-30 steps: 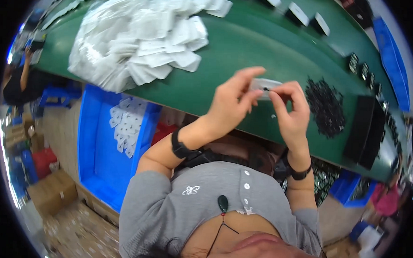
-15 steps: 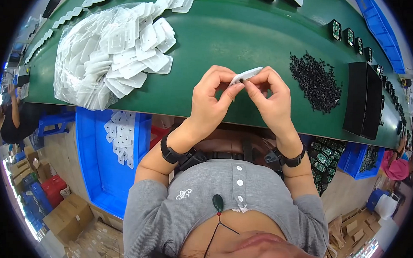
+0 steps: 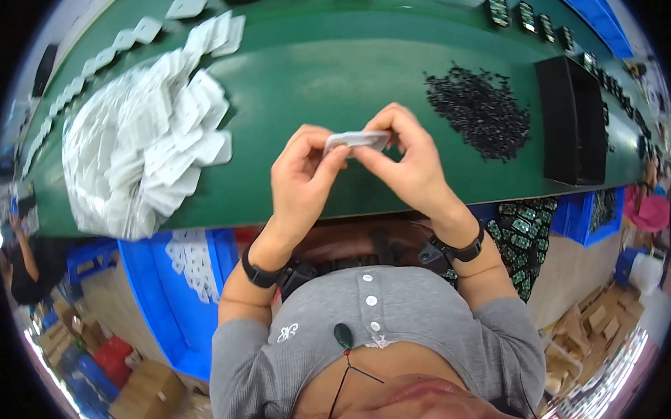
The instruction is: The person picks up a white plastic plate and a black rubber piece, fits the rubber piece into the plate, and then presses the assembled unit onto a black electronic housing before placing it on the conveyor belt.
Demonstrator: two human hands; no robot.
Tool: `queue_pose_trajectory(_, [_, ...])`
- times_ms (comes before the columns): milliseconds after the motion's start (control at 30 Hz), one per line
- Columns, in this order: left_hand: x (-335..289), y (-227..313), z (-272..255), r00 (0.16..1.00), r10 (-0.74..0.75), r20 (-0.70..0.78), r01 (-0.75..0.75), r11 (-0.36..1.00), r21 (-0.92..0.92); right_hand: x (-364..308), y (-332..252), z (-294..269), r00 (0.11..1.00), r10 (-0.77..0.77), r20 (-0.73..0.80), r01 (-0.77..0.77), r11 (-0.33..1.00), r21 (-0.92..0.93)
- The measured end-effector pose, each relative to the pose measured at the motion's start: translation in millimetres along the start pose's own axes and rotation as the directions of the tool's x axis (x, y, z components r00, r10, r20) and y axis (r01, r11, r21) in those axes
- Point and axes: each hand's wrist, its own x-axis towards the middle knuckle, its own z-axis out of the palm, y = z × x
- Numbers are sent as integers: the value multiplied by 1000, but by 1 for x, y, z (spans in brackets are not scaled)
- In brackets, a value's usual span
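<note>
A thin white plastic cover (image 3: 358, 140) with rounded corners is held tilted above the green table (image 3: 318, 68). My left hand (image 3: 305, 164) pinches one end of it between thumb and fingers. At the other end, my right hand (image 3: 404, 156) grips it with its thumb on the near side. Whether a small part is also between the fingers cannot be made out. To the left, a heap of similar white covers (image 3: 191, 119) spills from a clear plastic bag (image 3: 93, 157). A pile of small black parts (image 3: 481, 111) lies to the right of my hands.
A black box (image 3: 571, 122) stands right of the black pile. Green circuit boards in black housings (image 3: 498, 10) line the far right. White covers (image 3: 123, 39) form a row along the far left. Below the table edge, a blue bin (image 3: 162, 299) holds white pieces; more circuit boards (image 3: 523, 231) lie right.
Both hands have shifted slightly left and nearer with the white cover, which has turned to lie more level. The whole view has rotated a little.
</note>
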Motion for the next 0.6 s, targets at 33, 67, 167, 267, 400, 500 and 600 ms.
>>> queue_pose_trajectory(33, [1, 2, 0, 999, -26, 22, 26, 1000, -7, 0, 3, 0, 998, 65, -8, -63, 990, 129])
queue_pose_trajectory(67, [2, 2, 0, 999, -39, 29, 40, 999, -32, 1, -1, -1, 997, 73, -21, -71, 993, 94])
queue_pose_trajectory(167, [17, 3, 1, 996, -33, 88, 33, 999, 3, 11, -3, -13, 992, 125, -33, -123, 991, 56])
queue_pose_trajectory(267, [27, 4, 2, 995, -100, -27, 98, 994, -56, 33, 1, -40, 968, 113, 222, -112, 994, -15])
queue_pose_trajectory(400, [42, -2, -33, 989, -127, -77, 140, 971, 192, 121, 36, -127, 881, -447, -155, 165, 596, -786])
queue_pose_trajectory(500, [56, 2, -33, 997, -58, -46, 75, 794, 604, 164, 57, -187, 835, -494, -242, -195, 145, -970])
queue_pose_trajectory(600, [66, 9, -21, 988, 72, 135, -153, 507, 848, 190, 80, -223, 906, -208, -370, -325, 218, -920])
